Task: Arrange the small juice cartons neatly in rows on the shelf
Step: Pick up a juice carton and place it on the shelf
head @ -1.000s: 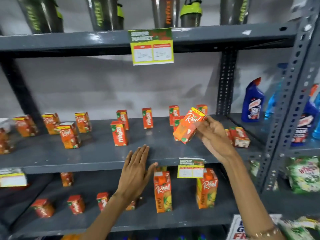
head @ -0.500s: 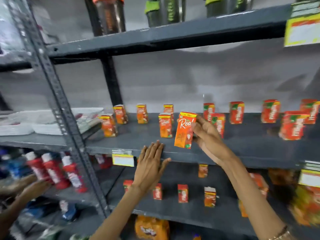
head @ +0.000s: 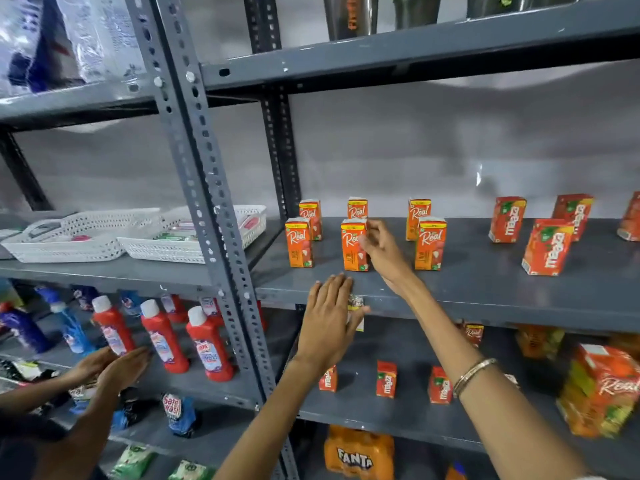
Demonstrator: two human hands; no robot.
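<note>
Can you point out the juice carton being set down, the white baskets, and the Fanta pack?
Real juice carton (head: 352, 252), head view, orange front face.
White baskets (head: 166, 249), head view, front wall of nearer basket.
Fanta pack (head: 356, 457), head view, logo on wrap.

Six Real cartons (head: 354, 249) stand upright on the shelf (head: 485, 289) in two rows of three, front row just before the back row. The right hand (head: 382, 252) touches the middle front carton on its right side. The left hand (head: 329, 322) lies flat on the shelf's front edge, below that carton. Right of the group, well apart, stand Maaza cartons (head: 547, 247). Left of the upright post (head: 207, 202), baskets (head: 86, 237) sit on the neighbouring shelf, with bottles (head: 162, 336) one level below.
</note>
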